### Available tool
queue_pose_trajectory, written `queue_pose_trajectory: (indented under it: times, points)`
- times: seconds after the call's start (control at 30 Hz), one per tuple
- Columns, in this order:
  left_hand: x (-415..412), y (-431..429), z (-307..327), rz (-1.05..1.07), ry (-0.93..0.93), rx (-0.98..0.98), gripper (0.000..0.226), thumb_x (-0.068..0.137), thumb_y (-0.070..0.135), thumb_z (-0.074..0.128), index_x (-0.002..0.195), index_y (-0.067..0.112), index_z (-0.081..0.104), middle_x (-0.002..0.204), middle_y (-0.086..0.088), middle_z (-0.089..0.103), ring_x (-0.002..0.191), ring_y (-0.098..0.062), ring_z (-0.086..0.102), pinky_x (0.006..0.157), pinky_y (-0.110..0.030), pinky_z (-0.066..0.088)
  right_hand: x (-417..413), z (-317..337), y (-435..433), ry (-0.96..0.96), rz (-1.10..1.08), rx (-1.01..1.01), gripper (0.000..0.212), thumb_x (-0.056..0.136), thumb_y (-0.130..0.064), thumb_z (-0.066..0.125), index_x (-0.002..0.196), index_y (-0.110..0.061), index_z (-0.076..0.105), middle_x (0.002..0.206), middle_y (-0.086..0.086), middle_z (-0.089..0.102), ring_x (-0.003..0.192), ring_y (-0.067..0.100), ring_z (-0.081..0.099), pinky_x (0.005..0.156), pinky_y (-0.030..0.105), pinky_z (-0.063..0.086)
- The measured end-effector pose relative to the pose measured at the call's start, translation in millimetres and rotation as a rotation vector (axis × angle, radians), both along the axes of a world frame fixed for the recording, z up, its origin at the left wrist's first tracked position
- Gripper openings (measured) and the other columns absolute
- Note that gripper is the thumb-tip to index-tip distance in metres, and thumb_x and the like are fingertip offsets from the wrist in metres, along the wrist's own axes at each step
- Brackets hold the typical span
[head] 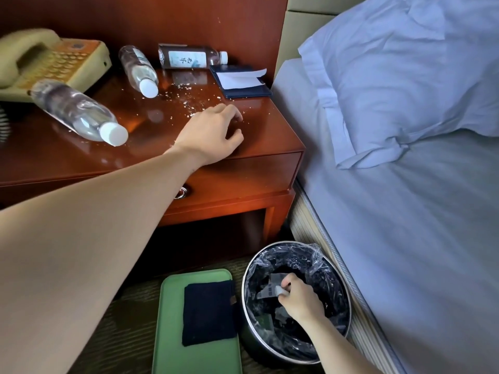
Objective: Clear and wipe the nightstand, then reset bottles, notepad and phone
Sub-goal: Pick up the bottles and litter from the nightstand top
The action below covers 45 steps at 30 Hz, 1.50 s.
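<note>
Left hand (213,133) was down on the nightstand (270,136), fingers curled, tips on the glossy wood. Whether it pinched anything, I couldn't tell. Pale crumbs (186,99) lay scattered just beyond it, up and to the left. Three clear plastic bottles were on their sides. The nearest bottle (78,112) lay left of that hand, its white cap pointing at the wrist, its long axis slanting back toward the phone (51,60). The notepad (240,81) sat open at the back right corner. The left hand was far nearer all of it.

Right hand (299,299) was low in the lined bin (280,242), pinching a small white scrap (280,291). A dark cloth (208,314) lay folded on the green tray (172,319), just beside the bin.
</note>
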<state>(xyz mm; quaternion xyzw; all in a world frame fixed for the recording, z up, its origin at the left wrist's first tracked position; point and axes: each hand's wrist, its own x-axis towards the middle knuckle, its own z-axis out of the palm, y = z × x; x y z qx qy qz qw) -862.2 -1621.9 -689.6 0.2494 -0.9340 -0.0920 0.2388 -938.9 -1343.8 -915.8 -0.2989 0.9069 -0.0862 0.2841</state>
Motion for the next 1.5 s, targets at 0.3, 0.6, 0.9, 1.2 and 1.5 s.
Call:
queue_pose_trajectory:
  times: [0.3, 0.6, 0.9, 1.2, 1.5]
  points:
    - [-1, -2, -1, 0.005, -0.005, 0.013, 0.032, 0.093, 0.032, 0.051, 0.121, 0.018, 0.055, 0.121, -0.003, 0.060, 0.111, -0.024, 0.055, 0.092, -0.035, 0.042, 1, -13, 4, -0.040, 0.018, 0.025, 0.021, 0.093, -0.034, 0.056, 0.113, -0.030, 0.051, 0.093, -0.007, 0.064, 0.070, 0.012, 0.062, 0.048, 0.024, 0.041]
    - [-2, -3, -2, 0.014, -0.006, 0.018, 0.032, 0.093, 0.032, 0.050, 0.121, 0.017, 0.056, 0.119, -0.003, 0.061, 0.109, -0.024, 0.056, 0.093, -0.037, 0.045, -2, 5, -10, 0.020, 0.038, -0.195, 0.006, 0.091, -0.035, 0.058, 0.097, -0.037, 0.059, 0.085, -0.019, 0.066, 0.072, 0.000, 0.063, 0.067, 0.027, 0.057]
    - [-2, -14, -5, 0.214, 0.150, 0.084, 0.033, 0.093, 0.034, 0.050, 0.121, 0.018, 0.055, 0.116, -0.001, 0.061, 0.111, -0.023, 0.054, 0.100, -0.039, 0.034, -2, 175, -101, 0.359, 0.325, -1.400, 0.017, 0.087, -0.017, 0.053, 0.078, -0.013, 0.066, 0.058, -0.005, 0.058, 0.051, 0.007, 0.049, 0.046, 0.021, 0.038]
    - [-2, -15, -1, 0.296, 0.160, 0.223, 0.034, 0.091, 0.031, 0.052, 0.121, 0.017, 0.054, 0.116, -0.003, 0.061, 0.111, -0.025, 0.053, 0.103, -0.040, 0.034, -34, 214, -207, 0.362, 0.319, -1.060, 0.015, 0.089, -0.014, 0.058, 0.101, -0.018, 0.065, 0.102, -0.006, 0.068, 0.097, 0.016, 0.053, 0.075, 0.009, 0.041]
    - [-10, -17, 5, 0.263, 0.120, 0.301, 0.029, 0.091, 0.017, 0.050, 0.120, 0.015, 0.056, 0.116, -0.002, 0.062, 0.113, -0.022, 0.054, 0.113, -0.042, 0.029, -34, 221, -232, 0.501, 0.336, -0.888, 0.028, 0.080, 0.000, 0.059, 0.101, -0.017, 0.066, 0.098, -0.002, 0.069, 0.101, 0.024, 0.058, 0.080, 0.035, 0.046]
